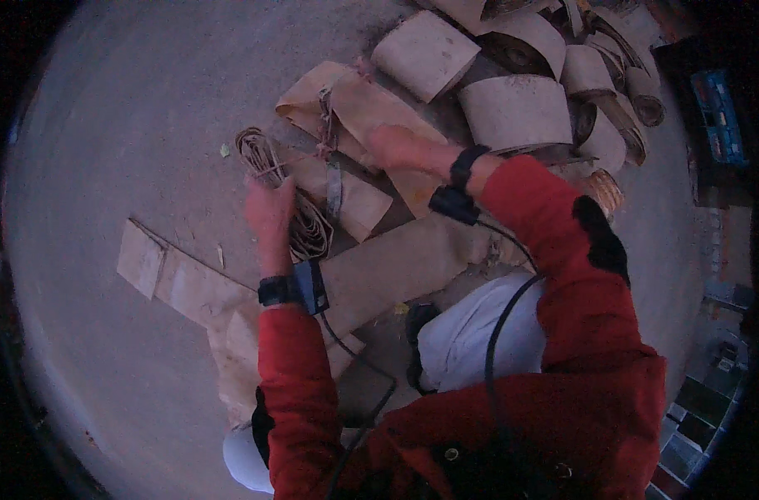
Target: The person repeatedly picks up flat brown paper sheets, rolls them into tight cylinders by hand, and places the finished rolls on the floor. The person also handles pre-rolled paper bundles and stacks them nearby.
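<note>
My left hand [271,212] is closed at the side of a flattened coil of tan strip [309,232], whose layered edges show above and below the fingers. A thin pinkish cord [323,150] crosses near the coil's upper end and runs towards the right. Over a wide folded tan strip [346,96] is my right hand [393,148], its fingers curled; what they hold, if anything, is hidden. Another tan strip [396,258] lies flat below both hands, and one more folded length [187,283] stretches out to the left.
Several tan rolls [517,112] are piled at the upper right. A blue object [718,117] stands by the far right edge. Black cables [500,333] run from the wrist devices along my arms. Grey ground [129,125] extends to the left.
</note>
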Motion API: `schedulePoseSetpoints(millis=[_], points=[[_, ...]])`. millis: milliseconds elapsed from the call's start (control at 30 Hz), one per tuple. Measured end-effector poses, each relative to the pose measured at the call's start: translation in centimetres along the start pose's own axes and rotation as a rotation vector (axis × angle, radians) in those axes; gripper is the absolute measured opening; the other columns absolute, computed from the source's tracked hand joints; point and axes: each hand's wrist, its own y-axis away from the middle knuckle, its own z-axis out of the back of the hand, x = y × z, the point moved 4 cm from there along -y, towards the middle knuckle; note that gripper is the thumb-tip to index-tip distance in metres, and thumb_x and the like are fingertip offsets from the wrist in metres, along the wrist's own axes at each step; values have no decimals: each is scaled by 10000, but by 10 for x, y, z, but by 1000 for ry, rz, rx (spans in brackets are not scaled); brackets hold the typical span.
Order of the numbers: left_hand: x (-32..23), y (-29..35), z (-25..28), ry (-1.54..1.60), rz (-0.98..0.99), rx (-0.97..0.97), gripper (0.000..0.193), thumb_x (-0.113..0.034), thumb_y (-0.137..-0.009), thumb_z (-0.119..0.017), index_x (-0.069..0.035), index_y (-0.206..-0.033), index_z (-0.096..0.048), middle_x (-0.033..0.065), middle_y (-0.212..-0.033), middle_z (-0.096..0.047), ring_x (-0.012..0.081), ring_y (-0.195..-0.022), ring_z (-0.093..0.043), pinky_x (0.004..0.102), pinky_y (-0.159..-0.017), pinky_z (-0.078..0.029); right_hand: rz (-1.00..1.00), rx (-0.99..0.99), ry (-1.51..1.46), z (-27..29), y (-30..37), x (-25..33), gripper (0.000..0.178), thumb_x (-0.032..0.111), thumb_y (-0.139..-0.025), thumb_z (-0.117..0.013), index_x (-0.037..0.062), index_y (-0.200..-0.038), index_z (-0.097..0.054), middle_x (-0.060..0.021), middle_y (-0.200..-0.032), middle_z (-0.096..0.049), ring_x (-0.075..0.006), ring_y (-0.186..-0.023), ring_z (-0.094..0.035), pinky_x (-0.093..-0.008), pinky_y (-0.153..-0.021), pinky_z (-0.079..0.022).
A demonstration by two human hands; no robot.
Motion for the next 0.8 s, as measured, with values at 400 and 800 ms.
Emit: schedulePoseSetpoints(millis=[400, 800], points=[[9, 17, 19, 148, 34, 29, 850, -594, -725, -701, -70, -1343, -444, 218, -1144, -637, 399, -1047, -620, 463, -877, -481, -192, -120, 168, -78, -21, 12, 781, 215, -813, -645, -29, -1444, -255, -300, -1238, -524, -472, -1117, -540, -621, -886, -438], [12, -1, 5, 234, -177, 45, 1023, -645, -727, -688, -96, -1484, -274, 227, -1272, -581, 406, -1146, -573, 442, -938, -456, 1, -64, -213, -11, 1, -52, 608, 228, -775, -682, 27, -1305, -463, -286, -1143, -574, -442, -1010, -595, -453, -863, -496]])
